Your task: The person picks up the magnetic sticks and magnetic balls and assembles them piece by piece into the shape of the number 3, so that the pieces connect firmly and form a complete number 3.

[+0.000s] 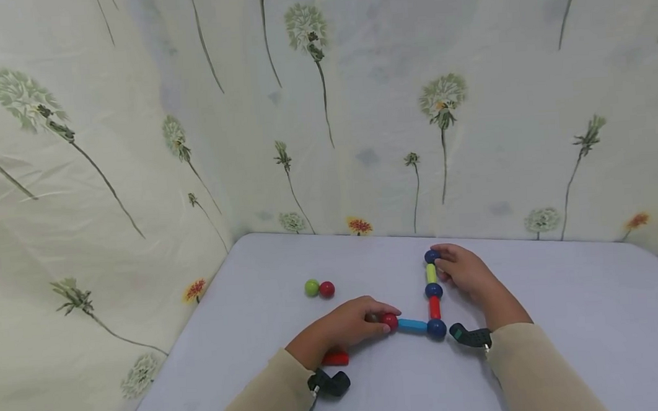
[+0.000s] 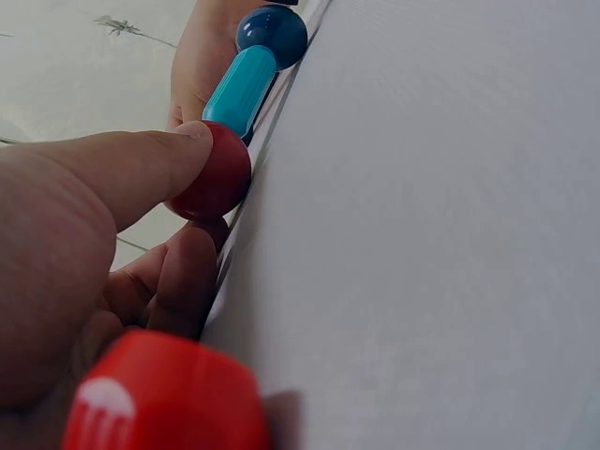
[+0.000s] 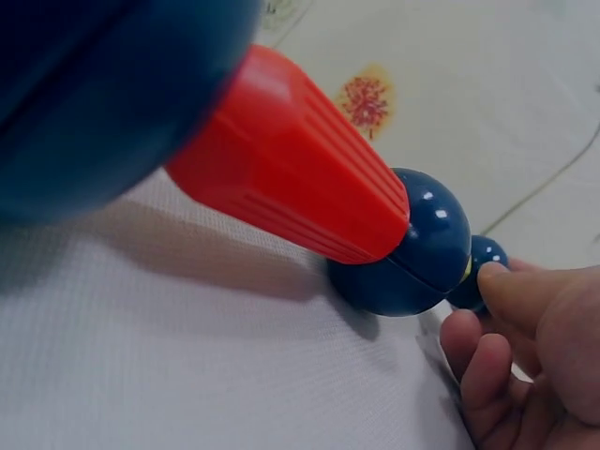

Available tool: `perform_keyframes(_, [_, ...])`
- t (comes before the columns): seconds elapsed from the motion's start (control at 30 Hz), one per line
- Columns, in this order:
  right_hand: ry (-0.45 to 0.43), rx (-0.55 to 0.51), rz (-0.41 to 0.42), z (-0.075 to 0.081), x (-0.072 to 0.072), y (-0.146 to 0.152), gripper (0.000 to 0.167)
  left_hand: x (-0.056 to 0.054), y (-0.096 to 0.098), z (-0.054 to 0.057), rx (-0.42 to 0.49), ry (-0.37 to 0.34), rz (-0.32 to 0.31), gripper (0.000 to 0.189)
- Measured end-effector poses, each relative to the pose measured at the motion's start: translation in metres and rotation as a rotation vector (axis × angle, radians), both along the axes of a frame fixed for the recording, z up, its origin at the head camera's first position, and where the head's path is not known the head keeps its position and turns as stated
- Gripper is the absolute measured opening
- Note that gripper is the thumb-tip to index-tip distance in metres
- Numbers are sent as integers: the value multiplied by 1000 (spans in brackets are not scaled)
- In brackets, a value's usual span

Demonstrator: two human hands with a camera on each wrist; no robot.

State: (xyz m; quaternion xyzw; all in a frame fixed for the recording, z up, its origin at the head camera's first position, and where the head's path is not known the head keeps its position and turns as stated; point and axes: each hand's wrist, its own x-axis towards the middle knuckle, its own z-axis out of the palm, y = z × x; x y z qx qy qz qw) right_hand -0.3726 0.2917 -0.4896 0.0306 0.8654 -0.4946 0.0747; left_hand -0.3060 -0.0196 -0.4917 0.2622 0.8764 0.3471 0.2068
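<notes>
An L-shaped chain of balls and rods lies on the white table. My left hand pinches the red ball at its left end, thumb on top in the left wrist view. From that ball a light blue rod runs to a dark blue corner ball. Away from me follow a red rod, a middle blue ball and a yellow-green rod. At the far end, my right hand holds a blue ball between thumb and fingers.
A loose red rod lies beside my left wrist, partly hidden by it. Farther back on the left, a green ball and another red ball sit side by side. Behind the table hangs a dandelion-patterned cloth.
</notes>
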Motion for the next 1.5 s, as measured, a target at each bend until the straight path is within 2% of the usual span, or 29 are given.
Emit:
perform_keyframes(0.47, [-14,29,22,-2,4,-2,50,2,-1,-2,-2,-10,12,39])
perform_keyframes(0.77, [-27,81,5,1,2,0,49,-1,0,0,2,-1,12,39])
perform_keyframes(0.97, [-29,96,5,-4,-3,3,49,0,1,1,1,2,13,39])
perform_keyframes(1.3, [-25,112,6,-6,-5,6,50,-3,1,1,22,25,-15,50])
perform_keyframes(1.4, [-26,100,4,-6,-4,5,50,-4,0,2,39,22,11,46])
perform_keyframes(1.5, [-34,103,5,-6,-3,5,50,-2,-1,5,70,4,70,36])
